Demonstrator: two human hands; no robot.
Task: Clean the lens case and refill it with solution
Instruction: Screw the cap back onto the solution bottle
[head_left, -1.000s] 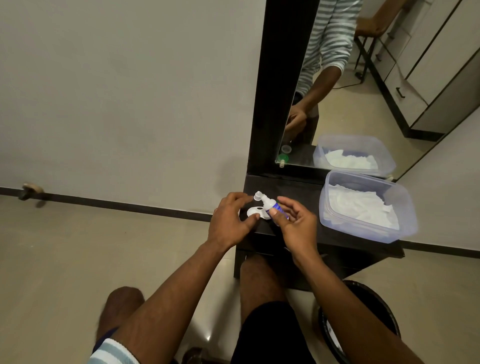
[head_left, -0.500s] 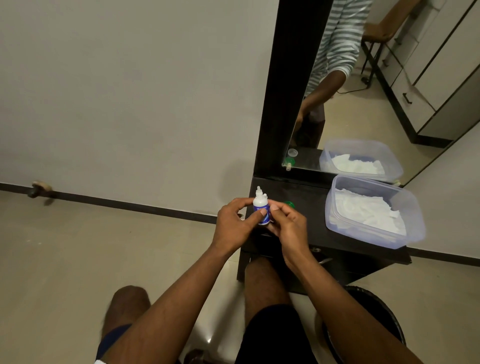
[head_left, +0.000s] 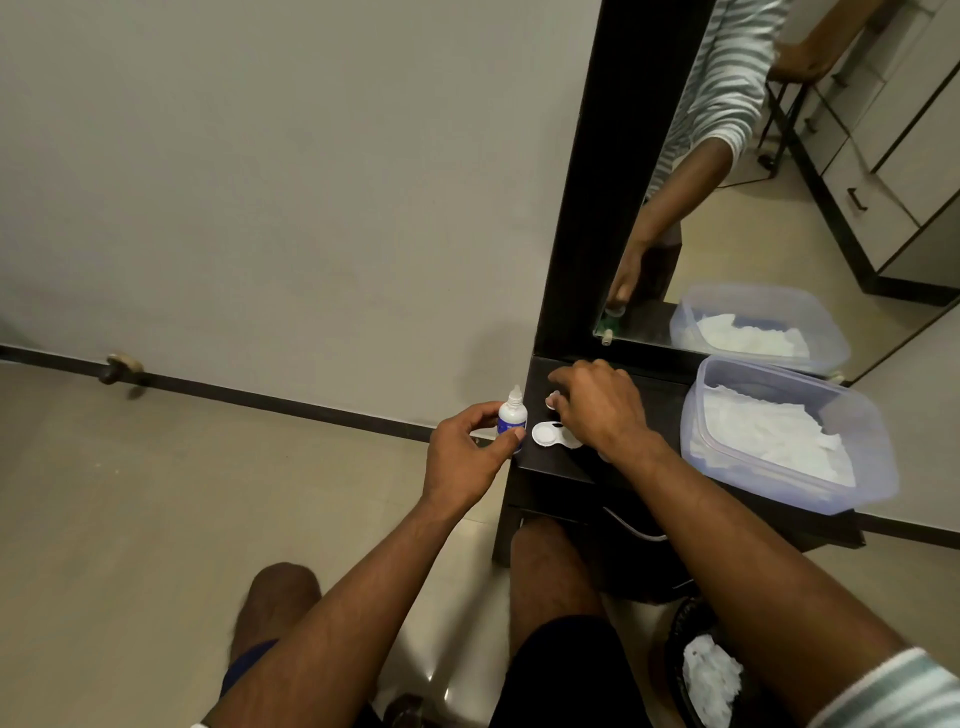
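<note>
My left hand (head_left: 467, 457) holds a small white solution bottle (head_left: 512, 415) with a blue label, upright, just off the dark table's left edge. The white lens case (head_left: 545, 434) lies open on the table (head_left: 550, 465) right beside the bottle. My right hand (head_left: 597, 410) hovers palm-down over the far half of the case, fingers bent toward the mirror. A small white piece (head_left: 551, 400) shows at its fingertips. Whatever lies under that hand is hidden. In the mirror, small green lids (head_left: 608, 327) appear below the hand's reflection.
A clear plastic box (head_left: 862, 452) of white tissues stands on the table's right part. A tall dark-framed mirror (head_left: 582, 208) rises behind the table. A black bin (head_left: 680, 639) with used tissue sits on the floor at lower right. My knees are under the table.
The bottle went from tilted over the case to upright. My right hand has let go of it and moved back over the table. My left hand carried the bottle a little left.
</note>
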